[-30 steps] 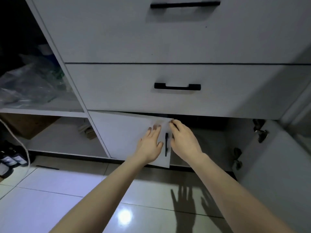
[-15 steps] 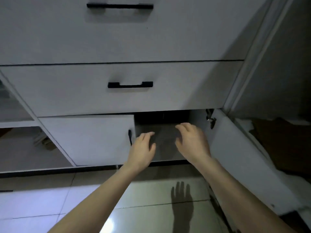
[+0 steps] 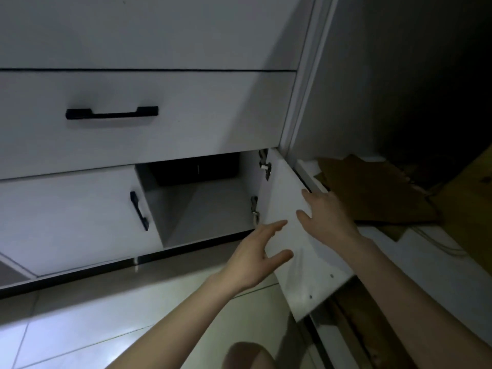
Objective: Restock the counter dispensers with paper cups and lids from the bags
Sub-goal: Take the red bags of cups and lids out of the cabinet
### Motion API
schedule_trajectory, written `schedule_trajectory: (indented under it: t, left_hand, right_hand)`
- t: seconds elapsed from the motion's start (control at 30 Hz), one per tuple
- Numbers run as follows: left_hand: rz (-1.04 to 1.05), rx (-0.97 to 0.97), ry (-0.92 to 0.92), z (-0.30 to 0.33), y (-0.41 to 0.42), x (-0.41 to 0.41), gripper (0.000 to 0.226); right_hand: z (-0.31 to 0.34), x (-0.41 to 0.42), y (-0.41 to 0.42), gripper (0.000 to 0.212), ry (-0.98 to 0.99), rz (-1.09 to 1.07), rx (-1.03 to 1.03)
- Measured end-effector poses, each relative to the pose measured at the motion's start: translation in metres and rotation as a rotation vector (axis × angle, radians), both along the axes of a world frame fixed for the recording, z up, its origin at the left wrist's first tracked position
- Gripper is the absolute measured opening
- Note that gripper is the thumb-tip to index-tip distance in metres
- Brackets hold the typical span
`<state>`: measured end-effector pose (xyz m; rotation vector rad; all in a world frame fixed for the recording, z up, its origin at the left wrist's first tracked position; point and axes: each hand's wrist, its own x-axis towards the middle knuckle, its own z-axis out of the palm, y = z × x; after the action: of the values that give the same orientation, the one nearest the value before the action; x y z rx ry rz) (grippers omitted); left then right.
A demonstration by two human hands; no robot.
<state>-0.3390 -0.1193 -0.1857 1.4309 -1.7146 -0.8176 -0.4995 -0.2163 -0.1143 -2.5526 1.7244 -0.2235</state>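
Both bare hands are at the right-hand cabinet door (image 3: 298,251), a white panel swung wide open on its two metal hinges (image 3: 265,166) so that its long edge runs from the hinge side out toward the person, its free end pointing down and toward the camera. The left hand (image 3: 255,262) reaches in from below with fingers loosely spread, the thumb (image 3: 279,255) lying against the inner face of the door and the forefinger stretched toward the hinge side; it grips nothing. The right hand (image 3: 328,217) lies along the door's upper edge, fingers spread and curled a little over that edge, palm down. Behind the door the cupboard compartment (image 3: 202,206) stands open, its pale floor and side walls bare where I can see them, with a dark box-like shape (image 3: 197,170) at the back whose nature I cannot make out. The neighbouring left door (image 3: 74,214) is shut, its black handle (image 3: 139,210) standing upright near its right edge. Above runs a wide drawer (image 3: 186,118) with a horizontal black handle (image 3: 111,113). To the right of the open door, flattened brown cardboard (image 3: 372,193) lies on a white ledge in deep shadow. No cups, lids or bags can be seen from here. The tiled floor (image 3: 80,328) shines pale below the cabinet.
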Motion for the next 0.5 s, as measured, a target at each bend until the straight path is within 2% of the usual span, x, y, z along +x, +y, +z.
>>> schedule_trajectory:
  t: [0.13,0.23,0.37,0.43,0.5]
  left_hand:
    - [0.039,0.016,0.209,0.005,0.023,0.014,0.060]
    - [0.102,-0.017,0.239,0.009,0.044,0.047,0.064]
    - [0.384,-0.049,0.324,0.019,0.051,0.129,0.039]
    - [0.558,-0.129,0.269,0.020,0.047,0.162,0.042]
    - [0.684,-0.265,0.118,0.016,0.044,0.181,0.038]
  right_hand:
    - [0.005,0.029,0.023,0.053,-0.183,0.140,0.078]
    - [-0.002,0.064,0.032,0.049,-0.391,0.229,0.166]
    - [-0.019,0.113,0.034,0.035,-0.598,0.335,0.265]
    - [-0.027,0.139,0.032,0.037,-0.578,0.366,0.274]
    - [-0.033,0.160,0.026,0.047,-0.460,0.361,0.236]
